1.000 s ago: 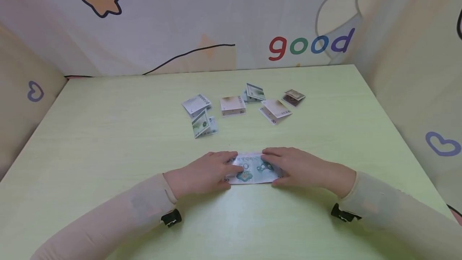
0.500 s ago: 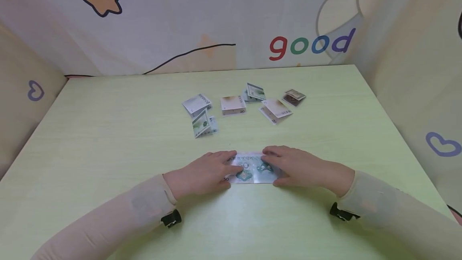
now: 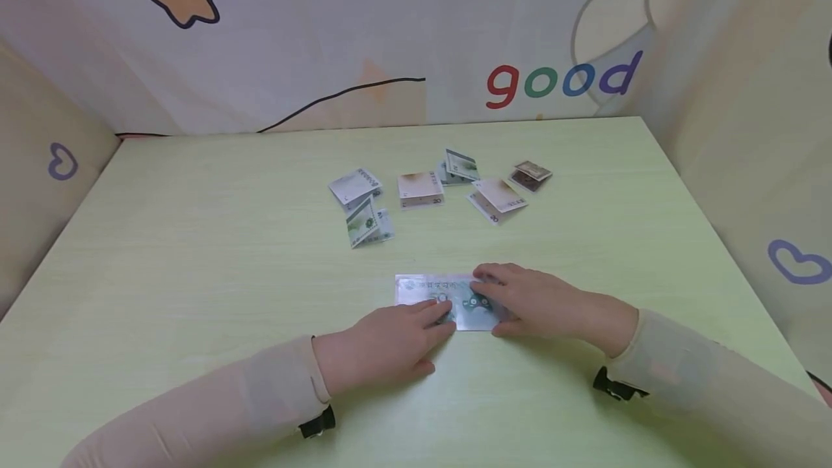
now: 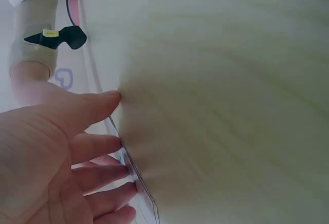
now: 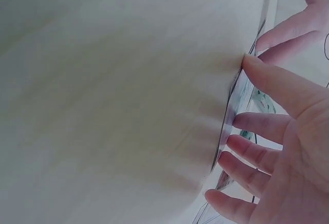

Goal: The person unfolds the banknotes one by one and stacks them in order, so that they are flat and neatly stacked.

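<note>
A pale blue-green play banknote (image 3: 419, 291) lies flat on the table, its left end uncovered in the head view. My left hand (image 3: 390, 345) rests with fairly straight fingers on its near edge around the middle. Over the right end, my right hand (image 3: 539, 300) has its fingers spread on the far side and its thumb at the near edge. The left wrist view shows loosely extended left fingers (image 4: 105, 175) against the note's thin edge. In the right wrist view the right fingers (image 5: 252, 172) touch the note, with the left hand's fingertips close to the right thumb.
Several folded banknotes stand half open farther back: a purplish one (image 3: 420, 190), another purplish one (image 3: 499, 197), a green one (image 3: 368, 224), a second green one (image 3: 460, 166), a greyish one (image 3: 354, 186) and a small brown one (image 3: 531, 173). Printed curtains (image 3: 292, 35) enclose the pale table (image 3: 195, 251).
My left hand has slid from the note's left end toward the near middle, baring that end. The right hand has hardly moved, and the folded notes stay as they were.
</note>
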A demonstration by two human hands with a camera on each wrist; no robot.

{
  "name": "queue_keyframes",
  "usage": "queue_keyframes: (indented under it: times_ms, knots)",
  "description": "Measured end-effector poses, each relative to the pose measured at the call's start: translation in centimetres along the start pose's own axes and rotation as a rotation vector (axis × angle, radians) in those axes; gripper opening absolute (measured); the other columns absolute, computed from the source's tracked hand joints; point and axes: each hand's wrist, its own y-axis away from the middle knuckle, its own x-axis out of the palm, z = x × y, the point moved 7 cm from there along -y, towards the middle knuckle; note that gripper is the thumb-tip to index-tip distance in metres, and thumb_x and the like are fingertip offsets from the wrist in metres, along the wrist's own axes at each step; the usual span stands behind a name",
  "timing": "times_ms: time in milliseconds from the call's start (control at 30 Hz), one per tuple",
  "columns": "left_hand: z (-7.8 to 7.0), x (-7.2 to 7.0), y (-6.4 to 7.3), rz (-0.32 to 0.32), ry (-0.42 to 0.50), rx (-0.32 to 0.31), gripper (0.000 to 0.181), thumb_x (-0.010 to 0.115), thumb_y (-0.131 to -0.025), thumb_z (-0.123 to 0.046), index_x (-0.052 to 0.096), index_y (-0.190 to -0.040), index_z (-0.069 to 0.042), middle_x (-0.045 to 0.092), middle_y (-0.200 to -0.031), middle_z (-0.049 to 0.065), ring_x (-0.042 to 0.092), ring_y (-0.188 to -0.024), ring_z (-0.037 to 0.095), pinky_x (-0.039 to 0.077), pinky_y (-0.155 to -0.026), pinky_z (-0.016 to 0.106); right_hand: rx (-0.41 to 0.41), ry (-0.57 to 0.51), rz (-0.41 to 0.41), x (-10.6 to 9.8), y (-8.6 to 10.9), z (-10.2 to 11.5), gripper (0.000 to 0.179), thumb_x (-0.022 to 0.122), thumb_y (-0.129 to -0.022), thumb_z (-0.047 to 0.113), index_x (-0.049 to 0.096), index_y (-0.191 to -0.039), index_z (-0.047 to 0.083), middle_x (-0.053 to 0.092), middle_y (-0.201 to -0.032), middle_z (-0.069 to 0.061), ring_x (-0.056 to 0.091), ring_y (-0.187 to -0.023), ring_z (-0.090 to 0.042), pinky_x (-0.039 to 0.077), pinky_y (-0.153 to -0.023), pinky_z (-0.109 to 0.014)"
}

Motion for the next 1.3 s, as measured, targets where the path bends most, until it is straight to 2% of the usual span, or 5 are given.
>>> queue_keyframes:
  times_ms: [167, 400, 467, 733, 1300]
  knots:
    - [0.1, 0.1, 0.0, 0.011, 0.027, 0.006, 0.056, 0.061, -0.09, -0.037, 0.047, -0.137, -0.011, 0.036, -0.146, 0.009, 0.034, -0.133, 0.02, 0.038, -0.101, 0.03, -0.015, 0.0, 0.002, 0.0, 0.0, 0.4, 0.065, 0.071, -0.083, 0.027, 0.045, -0.135, -0.002, 0.039, -0.141, -0.016, 0.039, -0.127, -0.032, 0.038, -0.1, -0.045]
    - [0.2, 0.0, -0.1, 0.022, 0.026, 0.015, 0.058, 0.063, -0.087, -0.038, 0.047, -0.137, -0.012, 0.037, -0.146, 0.007, 0.034, -0.133, 0.017, 0.039, -0.099, 0.029, -0.169, 0.067, 0.028, 0.0, -0.2, 2.7, 0.057, 0.067, -0.084, 0.01, 0.046, -0.136, 0.0, 0.041, -0.143, -0.011, 0.041, -0.127, -0.03, 0.039, -0.099, -0.042]
    - [0.3, 0.0, -0.2, 0.017, 0.017, 0.02, 0.059, 0.063, -0.087, -0.04, 0.048, -0.137, -0.013, 0.037, -0.145, 0.007, 0.035, -0.132, 0.017, 0.04, -0.098, 0.029, -0.147, 0.056, 0.053, 0.0, -0.3, 2.7, 0.057, 0.067, -0.085, 0.011, 0.044, -0.137, 0.001, 0.04, -0.144, -0.01, 0.041, -0.127, -0.031, 0.04, -0.099, -0.041]
    - [0.4, -0.2, -0.3, 0.005, 0.008, 0.042, 0.061, 0.063, -0.086, -0.042, 0.048, -0.137, -0.015, 0.038, -0.145, 0.008, 0.036, -0.131, 0.017, 0.041, -0.097, 0.03, -0.119, 0.057, 0.007, -0.3, -0.5, 2.4, 0.059, 0.067, -0.084, 0.014, 0.045, -0.137, 0.002, 0.039, -0.145, -0.007, 0.045, -0.119, -0.027, 0.047, -0.089, -0.039]
    - [0.3, -0.4, -0.4, -0.003, 0.016, 0.061, 0.058, 0.061, -0.086, -0.044, 0.05, -0.136, -0.016, 0.041, -0.142, 0.009, 0.042, -0.126, 0.019, 0.043, -0.095, 0.031, -0.088, 0.061, 0.049, 0.1, -1.0, 2.1, 0.066, 0.068, -0.083, 0.02, 0.039, -0.14, 0.001, 0.03, -0.149, -0.012, 0.044, -0.118, -0.026, 0.044, -0.092, -0.036]
